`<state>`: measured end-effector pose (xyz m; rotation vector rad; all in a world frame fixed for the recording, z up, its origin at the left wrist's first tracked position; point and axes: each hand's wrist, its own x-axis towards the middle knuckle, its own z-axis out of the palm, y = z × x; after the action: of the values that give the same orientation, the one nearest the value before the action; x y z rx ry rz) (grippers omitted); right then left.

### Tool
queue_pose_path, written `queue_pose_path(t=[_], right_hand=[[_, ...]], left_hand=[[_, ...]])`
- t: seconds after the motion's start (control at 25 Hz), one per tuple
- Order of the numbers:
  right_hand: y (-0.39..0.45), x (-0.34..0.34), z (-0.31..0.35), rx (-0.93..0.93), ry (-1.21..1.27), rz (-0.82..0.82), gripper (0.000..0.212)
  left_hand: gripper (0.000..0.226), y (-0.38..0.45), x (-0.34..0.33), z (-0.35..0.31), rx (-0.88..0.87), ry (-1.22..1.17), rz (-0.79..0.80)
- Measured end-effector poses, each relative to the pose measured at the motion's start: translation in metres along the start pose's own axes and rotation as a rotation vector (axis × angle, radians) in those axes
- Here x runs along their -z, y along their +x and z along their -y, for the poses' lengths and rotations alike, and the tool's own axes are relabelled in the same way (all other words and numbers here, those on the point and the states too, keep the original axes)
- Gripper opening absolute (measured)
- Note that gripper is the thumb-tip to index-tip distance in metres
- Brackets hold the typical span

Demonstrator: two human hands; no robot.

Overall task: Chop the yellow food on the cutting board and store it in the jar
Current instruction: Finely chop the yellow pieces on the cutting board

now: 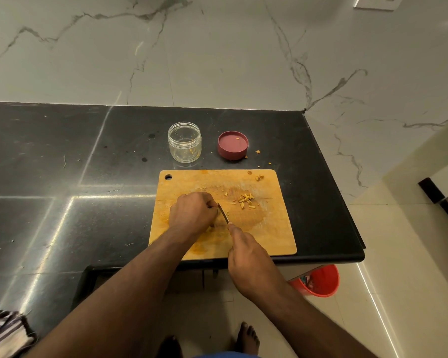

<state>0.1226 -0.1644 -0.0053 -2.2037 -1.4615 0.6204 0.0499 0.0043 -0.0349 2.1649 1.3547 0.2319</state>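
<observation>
Chopping is in progress on the wooden cutting board (267, 239). The left hand (192, 213) is curled over the uncut yellow food, which it largely hides. The right hand (246, 250) grips the knife (223, 213), forefinger along the spine. Judgement: keep left fingertips tucked back from the blade and cut downward in short strokes. Chopped yellow pieces (246, 200) lie at 2 o'clock from the blade. At 12 o'clock on the bench (62, 161), the open glass jar (184, 142) holds only yellow traces; the pink lid (232, 145) beside it carries one crumb.

Left hand (192, 211) curled knuckles-up, right hand (246, 257) fisted with forefinger extended, forearms converging.
</observation>
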Motion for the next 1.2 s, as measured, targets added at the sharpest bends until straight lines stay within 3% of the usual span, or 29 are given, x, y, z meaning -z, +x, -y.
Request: queue_pose_path(t=[1.0,1.2], right_hand=[[-0.023,-0.003,-0.011,0.032,0.049,0.027,0.052],[-0.021,0.001,-0.011,0.048,0.085,-0.053,0.052]], left_hand=[[0.01,0.001,0.001,0.002,-0.011,0.059,0.011],[0.009,0.001,0.002,0.001,-0.013,0.044,0.011]])
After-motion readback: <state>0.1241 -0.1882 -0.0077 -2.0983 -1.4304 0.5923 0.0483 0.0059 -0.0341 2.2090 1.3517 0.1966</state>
